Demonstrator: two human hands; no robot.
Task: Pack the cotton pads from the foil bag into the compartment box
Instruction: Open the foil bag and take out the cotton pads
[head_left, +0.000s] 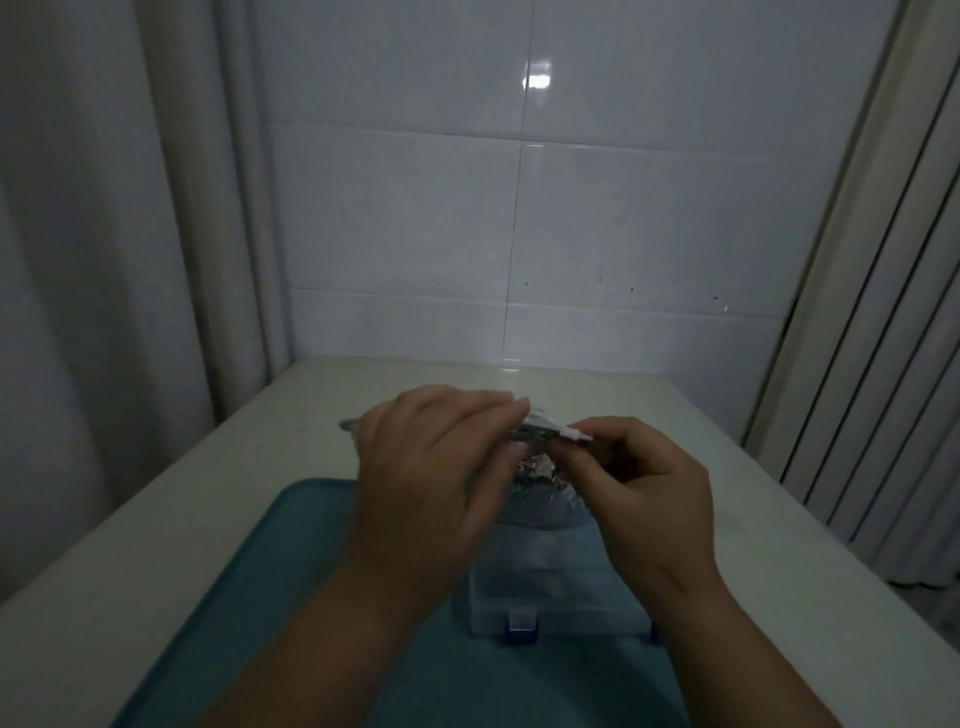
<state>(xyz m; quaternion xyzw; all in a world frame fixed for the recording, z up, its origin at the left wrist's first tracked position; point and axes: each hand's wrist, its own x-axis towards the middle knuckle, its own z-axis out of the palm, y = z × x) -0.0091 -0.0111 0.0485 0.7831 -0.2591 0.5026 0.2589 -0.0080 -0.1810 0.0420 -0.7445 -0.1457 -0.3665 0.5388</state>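
Foil bag (540, 467): crinkled, held above clear compartment box (550, 587) on teal mat (291, 561); left hand (431, 467) gripping bag; right hand (649, 493) pinching white pad (574, 433) at bag mouth; pale surface (208, 467) beneath.

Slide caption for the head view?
Both hands hold the foil bag above the clear compartment box.

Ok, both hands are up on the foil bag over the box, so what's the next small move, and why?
Probably draw the white piece the right hand pinches at the foil bag's top edge clear, while the left hand steadies the bag. The bag is held above the clear compartment box on the teal mat. Whether the box is open is too blurred to tell.
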